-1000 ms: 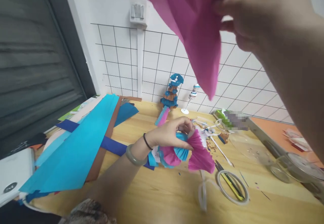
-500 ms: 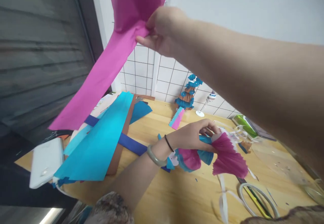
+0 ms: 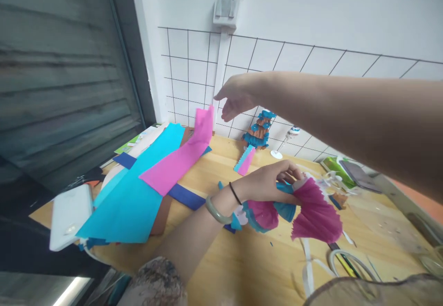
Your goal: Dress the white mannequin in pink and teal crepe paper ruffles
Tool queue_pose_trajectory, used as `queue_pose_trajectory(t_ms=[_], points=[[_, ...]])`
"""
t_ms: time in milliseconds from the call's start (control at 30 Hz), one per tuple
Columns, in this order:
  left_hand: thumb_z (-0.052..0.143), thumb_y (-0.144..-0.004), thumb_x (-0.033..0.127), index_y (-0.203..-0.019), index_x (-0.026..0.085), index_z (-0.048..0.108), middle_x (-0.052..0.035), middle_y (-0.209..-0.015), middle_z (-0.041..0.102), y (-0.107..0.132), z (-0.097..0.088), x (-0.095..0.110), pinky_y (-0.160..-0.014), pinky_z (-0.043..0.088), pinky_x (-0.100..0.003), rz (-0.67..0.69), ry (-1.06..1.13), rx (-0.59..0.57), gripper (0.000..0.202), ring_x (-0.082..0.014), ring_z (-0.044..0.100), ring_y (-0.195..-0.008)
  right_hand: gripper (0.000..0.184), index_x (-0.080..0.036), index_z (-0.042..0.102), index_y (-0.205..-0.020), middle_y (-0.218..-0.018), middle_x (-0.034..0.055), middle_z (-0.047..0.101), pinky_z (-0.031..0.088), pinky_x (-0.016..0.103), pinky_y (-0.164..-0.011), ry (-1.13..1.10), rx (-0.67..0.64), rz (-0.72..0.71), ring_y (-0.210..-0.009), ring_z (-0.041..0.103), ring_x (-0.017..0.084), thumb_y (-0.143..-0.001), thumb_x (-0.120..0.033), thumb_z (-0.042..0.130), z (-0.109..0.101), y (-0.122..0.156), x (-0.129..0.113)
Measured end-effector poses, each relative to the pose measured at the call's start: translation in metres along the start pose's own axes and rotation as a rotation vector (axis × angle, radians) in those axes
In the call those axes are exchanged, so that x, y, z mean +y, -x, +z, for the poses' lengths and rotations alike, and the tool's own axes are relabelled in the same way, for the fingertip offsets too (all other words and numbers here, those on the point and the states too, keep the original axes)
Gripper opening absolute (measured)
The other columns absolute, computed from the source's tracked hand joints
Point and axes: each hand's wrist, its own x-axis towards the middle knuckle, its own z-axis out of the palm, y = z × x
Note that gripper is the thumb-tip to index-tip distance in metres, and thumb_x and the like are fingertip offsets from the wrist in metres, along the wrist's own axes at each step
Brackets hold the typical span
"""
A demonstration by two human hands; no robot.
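Pink paper point(image 3: 187, 158), pinched high a moment ago, is now free of the right hand point(image 3: 242, 96), that grip apart, and slants over the blue paper point(image 3: 134, 204), far end raised; the left hand point(image 3: 272, 183) stays clamped on ruffled paper point(image 3: 316, 211) above the worktop point(image 3: 214, 273).

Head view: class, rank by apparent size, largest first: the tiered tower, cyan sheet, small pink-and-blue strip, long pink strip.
1. Cyan sheet
2. Long pink strip
3. Tiered tower, visible part
4. Small pink-and-blue strip
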Motion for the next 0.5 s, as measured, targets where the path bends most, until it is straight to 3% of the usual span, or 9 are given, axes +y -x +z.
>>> queue_pose_trajectory(t_ms=[133,300,400,500], points=[[0.079,-0.059,0.018,-0.091,0.018,0.050,-0.0020,-0.092,0.053,0.002,-0.002,-0.001,-0.087,0.044,-0.037,-0.001,-0.021,0.021,0.043,-0.0137,0.055,-0.087,0.046,0.003,0.059,-0.101,-0.120,0.0140,0.059,0.049,0.030,-0.075,-0.013,-0.063,0.130,-0.105,0.061,0.023,-0.092,-0.030,0.030,-0.057,0.001,0.000],[0.080,-0.057,0.016,-0.089,0.018,0.049,-0.0028,-0.093,0.052,0.002,-0.008,-0.001,-0.085,0.044,-0.035,-0.004,-0.046,0.058,0.045,-0.0138,0.055,-0.088,0.043,0.006,0.055,-0.111,-0.107,0.0188,0.066,0.050,0.032,-0.073,-0.021,-0.215,0.300,-0.090,0.068,0.023,-0.085,-0.028,0.050,-0.123,0.008,-0.004],[0.080,-0.058,0.016,-0.089,0.019,0.048,-0.0026,-0.092,0.052,0.003,-0.011,0.001,-0.083,0.045,-0.034,-0.006,-0.078,0.077,0.045,-0.0140,0.054,-0.087,0.043,-0.006,0.057,-0.116,-0.094,0.0128,0.072,0.051,0.031,-0.077,-0.119,-0.129,0.255,-0.095,0.067,0.023,-0.084,-0.035,0.055,-0.160,0.044,0.018],[0.079,-0.059,0.016,-0.090,0.019,0.047,-0.0022,-0.096,0.050,0.004,-0.014,0.003,-0.085,0.044,-0.033,0.002,-0.087,0.101,0.044,-0.0135,0.054,-0.089,0.035,-0.020,0.061,-0.114,-0.093,0.0119,0.073,0.056,0.036,-0.079,-0.216,-0.056,0.208,-0.096,0.067,0.025,-0.088,-0.041,0.050,-0.180,0.102,0.051]])
